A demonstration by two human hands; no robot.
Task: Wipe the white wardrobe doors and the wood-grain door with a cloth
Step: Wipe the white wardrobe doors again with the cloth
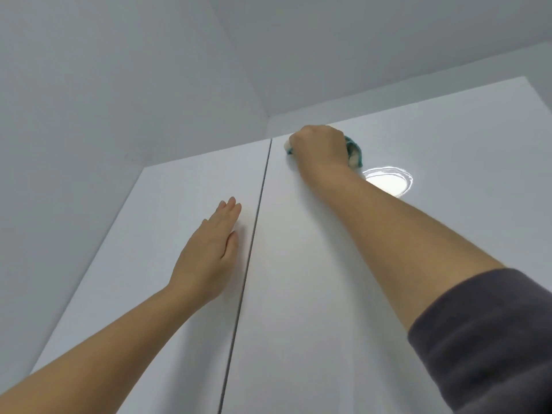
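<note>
Past a grey sleeve (484,339), the right hand (318,147) grips a bunched teal-and-white cloth (355,153) high on the right door (328,294); left hand (209,255) lies flat on the left door (134,264).

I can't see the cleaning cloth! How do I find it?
Look at the two tall white wardrobe doors split by a dark gap. Go to the top left corner of the right door, where the right hand is curled. The cloth is the only teal and white thing, bunched inside that hand.
</note>
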